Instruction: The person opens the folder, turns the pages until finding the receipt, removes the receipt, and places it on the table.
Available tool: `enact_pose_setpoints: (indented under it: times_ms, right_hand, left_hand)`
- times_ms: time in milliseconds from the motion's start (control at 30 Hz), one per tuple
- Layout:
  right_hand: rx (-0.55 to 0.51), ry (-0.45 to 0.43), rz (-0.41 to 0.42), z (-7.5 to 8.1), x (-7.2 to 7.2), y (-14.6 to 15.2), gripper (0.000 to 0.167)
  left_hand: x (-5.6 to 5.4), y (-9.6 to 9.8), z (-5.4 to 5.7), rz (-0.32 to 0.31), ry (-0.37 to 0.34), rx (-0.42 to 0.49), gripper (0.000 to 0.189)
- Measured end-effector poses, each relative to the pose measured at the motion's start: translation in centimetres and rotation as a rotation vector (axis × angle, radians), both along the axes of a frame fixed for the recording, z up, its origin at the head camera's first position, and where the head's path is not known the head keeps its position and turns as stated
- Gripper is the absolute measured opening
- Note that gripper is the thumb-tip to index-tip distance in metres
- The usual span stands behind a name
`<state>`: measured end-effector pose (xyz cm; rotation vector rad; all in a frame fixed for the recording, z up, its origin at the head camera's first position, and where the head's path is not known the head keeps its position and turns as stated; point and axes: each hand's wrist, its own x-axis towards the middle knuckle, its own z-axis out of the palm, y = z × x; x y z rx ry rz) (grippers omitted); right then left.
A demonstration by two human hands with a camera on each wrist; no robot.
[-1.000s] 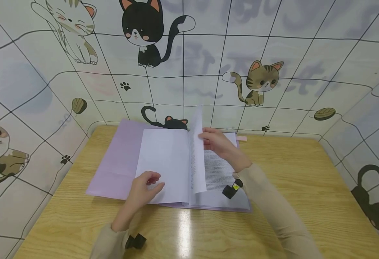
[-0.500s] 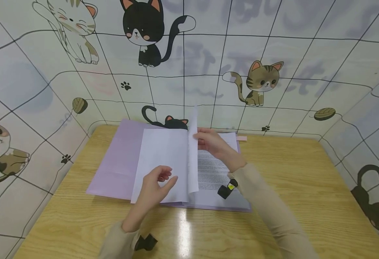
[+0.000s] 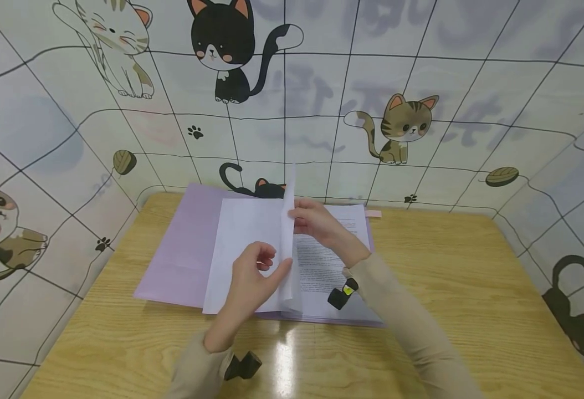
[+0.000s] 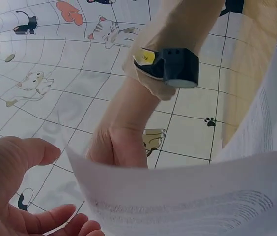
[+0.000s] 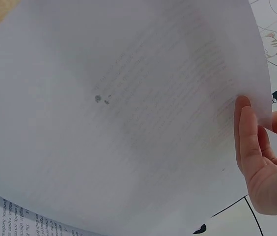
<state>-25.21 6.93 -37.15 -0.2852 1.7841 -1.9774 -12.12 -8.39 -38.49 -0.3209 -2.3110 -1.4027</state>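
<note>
A lilac folder [image 3: 179, 249] lies spread on the table with its stack of paper sheets inside. My right hand [image 3: 322, 224] pinches the far edge of one raised page [image 3: 287, 238], thumb on one side and fingers on the other, as the right wrist view confirms. That page [image 5: 128, 123] stands nearly on edge and bows. Its printed side faces my left hand [image 4: 11, 191], whose thumb and fingers are spread around nothing. In the head view the left hand hovers over the blank left page [image 3: 247, 221], thumb near the raised page. A printed sheet [image 3: 322, 266] lies beneath on the right.
The wooden table [image 3: 451, 288] extends on both sides of the folder. A wall covering with cartoon cats [image 3: 406, 127] rises behind it. A pink tab [image 3: 373, 214] sticks out at the folder's upper right. Black wrist cameras [image 3: 341, 296] are strapped on both wrists.
The right hand has carried the raised page leftward, turning it closer to edge-on. The left hand has moved right and up, toward that page.
</note>
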Motion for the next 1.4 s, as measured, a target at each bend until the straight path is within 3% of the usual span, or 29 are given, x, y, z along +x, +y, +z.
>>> enact_pose_setpoints:
  times_ms: [233, 500, 700, 933, 1400]
  right_hand:
    - [0.007, -0.025, -0.02, -0.4, -0.1, -0.6, 0.013]
    - [0.031, -0.013, -0.021, -0.5, 0.0, -1.2, 0.01]
    - [0.045, -0.006, -0.004, -0.5, 0.1, -1.5, 0.011]
    - [0.011, -0.026, 0.034, -0.5, 0.1, -1.5, 0.009]
    - [0.017, -0.055, 0.034, -1.1, 0.0, 0.2, 0.02]
  left_hand:
    - [-0.2, 0.8, 0.4, 0.007, 0.079, -0.051, 0.028]
    - [-0.1, 0.8, 0.6, -0.014, 0.041, -0.053, 0.026]
    - [0.0, 0.5, 0.7, -0.022, 0.067, -0.039, 0.027]
    - [-0.2, -0.3, 0.3, 0.018, 0.098, -0.05, 0.029]
    - [-0.3, -4.2, -1.3, 0.157, 0.042, -0.12, 0.027]
